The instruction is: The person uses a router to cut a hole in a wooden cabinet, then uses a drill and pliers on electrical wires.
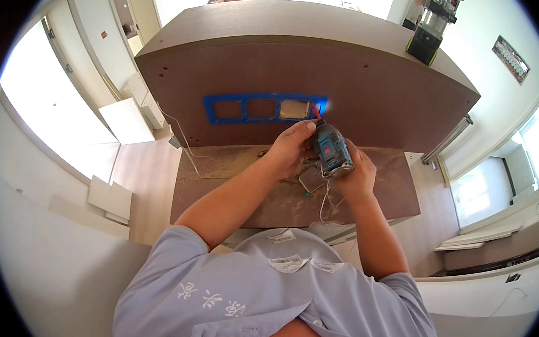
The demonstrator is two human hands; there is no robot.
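Note:
My right hand (359, 170) grips a teal-and-black cordless drill (332, 149) whose nose points at an upright brown panel (376, 101). A slim red piece (316, 111) reaches from the drill's nose to the right end of a blue three-opening frame (245, 111) on the panel. My left hand (292, 147) is closed at the drill's front end, thumb by the nose; its other fingers are partly hidden. The frame's right opening shows a pale tan surface (295, 110), while the other two openings show brown. A bright spot lights the panel beside the drill tip.
Below my hands lies a dusty brown board (231, 178) with thin wires and small loose parts. A black-and-green tool (423, 46) stands on the cabinet top (281, 22). White panels (127, 120) lean at the left; a metal rail (447, 139) stands at the right.

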